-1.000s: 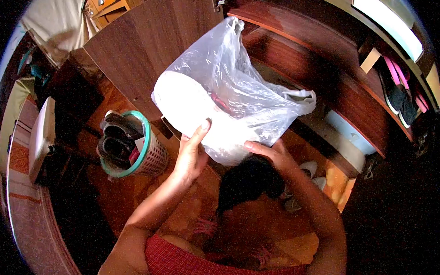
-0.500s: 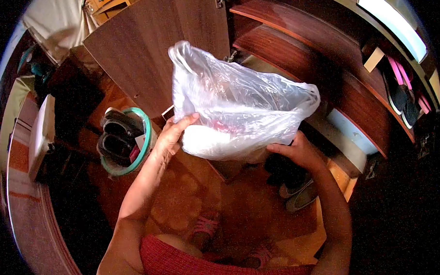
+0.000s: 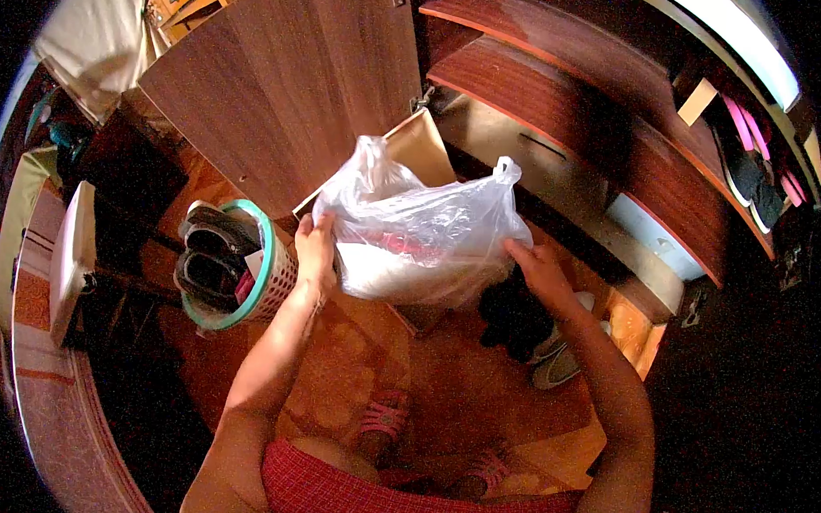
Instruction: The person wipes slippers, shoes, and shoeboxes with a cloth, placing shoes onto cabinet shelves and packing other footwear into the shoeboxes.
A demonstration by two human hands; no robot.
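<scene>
Between my hands hangs a translucent white plastic bag (image 3: 420, 248), with something white and a reddish patch showing through its film. My left hand (image 3: 316, 253) grips the bag's left side, thumb and fingers pressed on the plastic. At the other side, my right hand (image 3: 541, 270) pinches the bag's right edge. The two handle loops stick up at the top. Behind the bag, a light wooden box or drawer (image 3: 421, 148) is partly covered by it. Black cloth-like items (image 3: 512, 319) lie under my right hand, beside grey shoes (image 3: 559, 366).
A basket with a teal rim (image 3: 268, 251) holds dark shoes on the left. An open brown cabinet door (image 3: 290, 80) stands ahead. Reddish shelves (image 3: 561, 99) run to the right, with black-and-pink shoes (image 3: 752, 192) on one. My feet in pink-strapped sandals (image 3: 385, 414) are on the wooden floor.
The bag's top has come down and its handles have drawn inward, baring the wooden box and lower shelf behind. Both hands keep their hold, and the right has moved slightly up.
</scene>
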